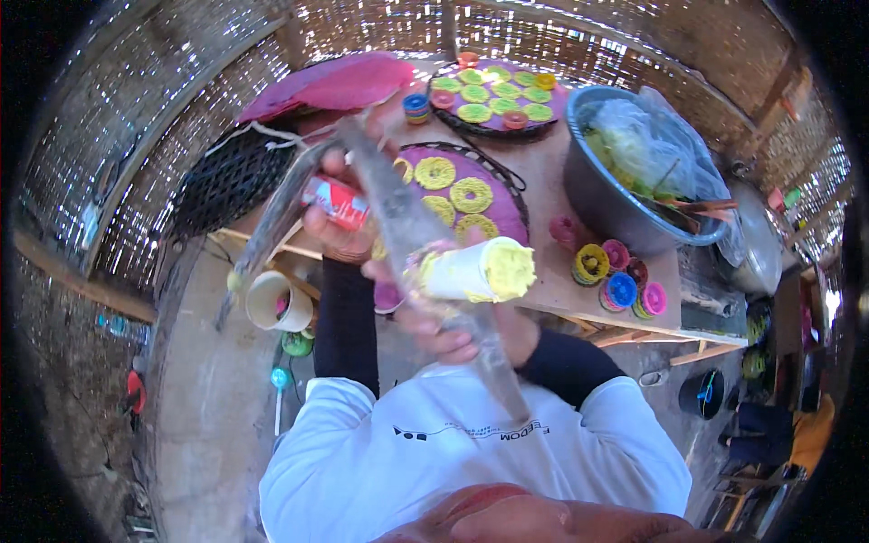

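Note:
A wooden lever press (389, 195) with two long arms is held up in front of my chest, smeared by motion. Its white tube (450, 274), packed with yellow dough (509, 269), lies tilted with the open end toward the right. My left hand (342, 226) is closed around the press's upper part, by a red and white wrapped piece (336, 202). Lower down, my right hand (453, 337) wraps around the wood below the tube. Behind the press, a round tray with purple lining (510, 206) carries yellow piped dough rings (471, 195), partly hidden.
A second tray (501, 129) of yellow rings sits farther back. Coloured ring moulds (621, 289) stand near the table's right front edge, below a grey tub (625, 208) with plastic and dough. Pink sheets (330, 83) lie at back left; a white bucket (278, 301) stands below.

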Action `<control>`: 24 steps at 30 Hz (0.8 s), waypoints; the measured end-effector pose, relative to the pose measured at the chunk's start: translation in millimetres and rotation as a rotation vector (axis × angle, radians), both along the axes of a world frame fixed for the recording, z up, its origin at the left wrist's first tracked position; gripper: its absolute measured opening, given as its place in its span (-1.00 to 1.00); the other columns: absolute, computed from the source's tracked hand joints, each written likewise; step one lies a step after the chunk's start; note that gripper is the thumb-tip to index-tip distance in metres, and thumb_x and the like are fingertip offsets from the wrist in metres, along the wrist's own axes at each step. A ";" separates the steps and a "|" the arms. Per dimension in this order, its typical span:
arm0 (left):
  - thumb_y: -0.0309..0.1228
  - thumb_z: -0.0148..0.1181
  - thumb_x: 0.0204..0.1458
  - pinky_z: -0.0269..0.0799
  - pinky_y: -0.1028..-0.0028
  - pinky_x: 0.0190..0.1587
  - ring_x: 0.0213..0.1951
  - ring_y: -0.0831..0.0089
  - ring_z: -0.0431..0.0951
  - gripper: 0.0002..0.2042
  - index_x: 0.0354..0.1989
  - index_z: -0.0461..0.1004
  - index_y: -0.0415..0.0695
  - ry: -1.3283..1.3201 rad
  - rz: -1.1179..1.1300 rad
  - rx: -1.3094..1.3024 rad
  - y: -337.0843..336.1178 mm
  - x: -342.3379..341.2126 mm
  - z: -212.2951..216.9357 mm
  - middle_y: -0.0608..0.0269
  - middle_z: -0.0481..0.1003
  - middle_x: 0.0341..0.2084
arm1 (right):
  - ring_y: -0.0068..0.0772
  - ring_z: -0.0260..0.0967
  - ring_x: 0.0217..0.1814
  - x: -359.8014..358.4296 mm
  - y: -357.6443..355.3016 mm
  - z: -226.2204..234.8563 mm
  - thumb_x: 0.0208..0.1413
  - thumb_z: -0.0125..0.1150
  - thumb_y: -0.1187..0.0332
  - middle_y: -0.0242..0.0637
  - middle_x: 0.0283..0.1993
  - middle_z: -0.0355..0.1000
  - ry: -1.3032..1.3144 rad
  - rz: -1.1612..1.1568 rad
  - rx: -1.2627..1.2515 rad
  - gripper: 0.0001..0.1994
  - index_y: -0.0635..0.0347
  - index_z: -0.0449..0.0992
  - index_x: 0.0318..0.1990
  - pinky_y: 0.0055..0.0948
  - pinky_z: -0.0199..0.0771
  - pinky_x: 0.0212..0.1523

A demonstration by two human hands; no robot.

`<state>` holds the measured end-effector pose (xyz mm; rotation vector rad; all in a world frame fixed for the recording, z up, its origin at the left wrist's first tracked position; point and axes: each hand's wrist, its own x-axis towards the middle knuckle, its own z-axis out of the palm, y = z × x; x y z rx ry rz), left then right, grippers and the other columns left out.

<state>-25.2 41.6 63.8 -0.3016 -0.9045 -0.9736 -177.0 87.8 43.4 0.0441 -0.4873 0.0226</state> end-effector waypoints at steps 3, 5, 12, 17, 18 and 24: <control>-0.48 0.12 -0.14 0.32 0.46 -0.22 -0.11 0.40 0.33 -0.70 -0.16 0.36 -0.09 -0.308 0.310 0.605 27.0 65.0 -21.5 0.18 0.34 -0.16 | -0.30 0.34 -0.42 -31.6 -21.4 2.4 -0.01 -0.29 -0.23 -0.11 -0.20 0.27 0.458 -0.551 -0.373 -0.36 0.08 0.13 0.05 -0.36 0.45 -0.63; -0.46 0.19 -0.21 0.30 0.48 -0.09 -0.18 0.46 0.41 -0.65 -0.17 0.35 -0.18 -0.759 0.731 0.882 49.1 85.5 -41.4 0.25 0.40 -0.24 | -0.21 0.42 -0.36 -39.6 -27.3 23.2 0.06 -0.30 -0.12 -0.04 -0.23 0.31 0.699 -0.975 -0.614 -0.44 0.21 0.13 -0.02 -0.34 0.51 -0.67; -0.30 0.39 -0.47 0.34 0.43 -0.23 -0.34 0.38 0.46 -0.55 -0.33 0.40 -0.16 -1.253 1.231 0.598 95.7 45.7 -39.5 0.25 0.45 -0.42 | -0.31 0.20 -0.04 -22.6 -24.6 36.0 0.01 -0.02 0.30 -0.11 0.01 0.14 0.932 -1.260 -1.532 -0.36 0.31 -0.17 0.19 -0.42 0.28 -0.12; -0.06 0.32 -0.47 0.33 0.32 -0.42 -0.46 0.25 0.45 -0.59 -0.45 0.46 -0.03 -1.619 1.376 0.470 104.8 46.8 -16.1 0.26 0.44 -0.55 | -0.17 -0.02 0.20 -3.8 -22.0 47.3 -0.08 0.09 0.26 0.03 0.15 -0.01 0.697 -1.406 -1.851 -0.24 0.45 -0.20 0.17 -0.27 -0.08 0.17; -0.08 0.29 -0.46 0.31 0.31 -0.44 -0.47 0.24 0.44 -0.64 -0.47 0.46 -0.02 -1.642 1.329 0.451 104.9 47.3 -17.4 0.25 0.43 -0.58 | -0.12 0.00 0.19 -2.2 -24.5 50.5 -0.10 0.10 0.26 0.07 0.15 -0.01 0.595 -1.436 -2.009 -0.23 0.44 -0.20 0.17 -0.27 -0.04 0.16; -0.14 0.30 -0.45 0.31 0.28 -0.31 -0.35 0.19 0.43 -0.60 -0.37 0.44 -0.02 -1.647 1.117 0.538 115.4 25.7 -34.0 0.18 0.42 -0.44 | 0.03 0.02 0.17 -2.7 -8.4 25.7 -0.17 0.16 0.28 0.16 0.15 -0.02 0.517 -1.314 -2.185 -0.19 0.42 -0.20 0.17 -0.25 0.02 0.13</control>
